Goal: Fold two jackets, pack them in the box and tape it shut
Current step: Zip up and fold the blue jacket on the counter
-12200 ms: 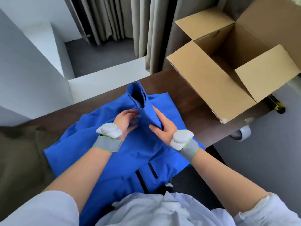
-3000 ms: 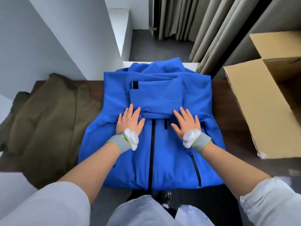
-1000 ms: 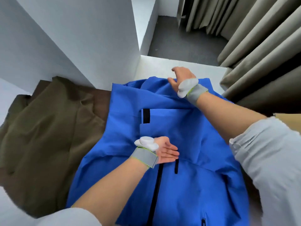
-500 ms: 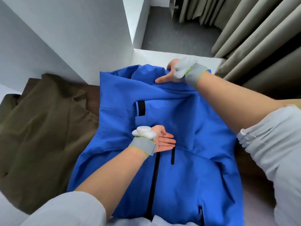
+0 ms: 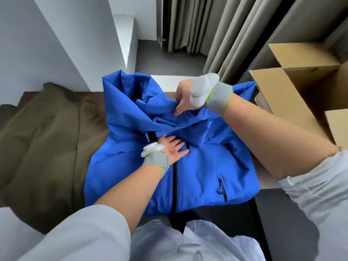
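Blue jacket: top fold under way, slip risk noted.
The blue jacket (image 5: 207,166) lies zip-up on the counter (image 5: 96,95), between the olive jacket (image 5: 47,138) and the open box (image 5: 278,95). Bunched cloth at its far end is gripped and lifted by the right hand (image 5: 185,97). The left hand (image 5: 172,147) is laid flat on the chest by the zip, fingers spread. If that pressure is eased while the top is drawn over, the layers beneath could be dragged and the fold line skewed. The slick cloth could also be lost from the grip, or the lifted end snagged on the box flap close by.
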`<state>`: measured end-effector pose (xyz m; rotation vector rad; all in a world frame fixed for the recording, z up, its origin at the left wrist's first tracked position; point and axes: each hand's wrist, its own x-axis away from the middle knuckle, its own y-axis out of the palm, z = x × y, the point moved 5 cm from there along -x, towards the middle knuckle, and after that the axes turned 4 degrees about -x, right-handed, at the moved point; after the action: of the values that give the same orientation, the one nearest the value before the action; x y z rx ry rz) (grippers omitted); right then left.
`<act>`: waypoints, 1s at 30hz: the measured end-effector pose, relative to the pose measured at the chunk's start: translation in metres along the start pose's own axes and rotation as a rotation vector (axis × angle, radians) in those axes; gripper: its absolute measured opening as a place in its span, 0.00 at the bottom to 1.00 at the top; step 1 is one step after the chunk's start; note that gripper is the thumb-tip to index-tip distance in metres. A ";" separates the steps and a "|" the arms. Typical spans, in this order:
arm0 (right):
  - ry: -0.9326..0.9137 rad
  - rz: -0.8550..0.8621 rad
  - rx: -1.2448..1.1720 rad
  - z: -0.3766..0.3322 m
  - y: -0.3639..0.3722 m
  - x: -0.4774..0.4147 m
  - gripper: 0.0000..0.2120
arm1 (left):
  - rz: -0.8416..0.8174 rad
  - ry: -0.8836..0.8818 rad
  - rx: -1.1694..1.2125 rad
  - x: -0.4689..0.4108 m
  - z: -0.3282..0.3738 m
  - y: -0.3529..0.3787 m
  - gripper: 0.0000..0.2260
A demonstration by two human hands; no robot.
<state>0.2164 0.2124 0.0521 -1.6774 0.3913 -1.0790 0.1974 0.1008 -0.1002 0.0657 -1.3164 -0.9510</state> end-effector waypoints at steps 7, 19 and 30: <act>-0.103 -0.059 -0.198 -0.042 0.075 0.051 0.16 | 0.073 0.033 0.015 0.047 -0.026 -0.058 0.12; -0.017 -0.234 -0.021 -0.097 0.192 0.095 0.28 | 0.153 0.136 0.272 0.086 -0.047 -0.125 0.21; 0.013 0.251 0.194 -0.104 0.214 0.118 0.28 | 0.195 0.353 -0.043 0.111 -0.070 -0.106 0.21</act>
<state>0.2484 -0.0161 -0.0790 -1.4093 0.4766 -0.9120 0.1918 -0.0677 -0.0914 0.0674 -0.9571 -0.7608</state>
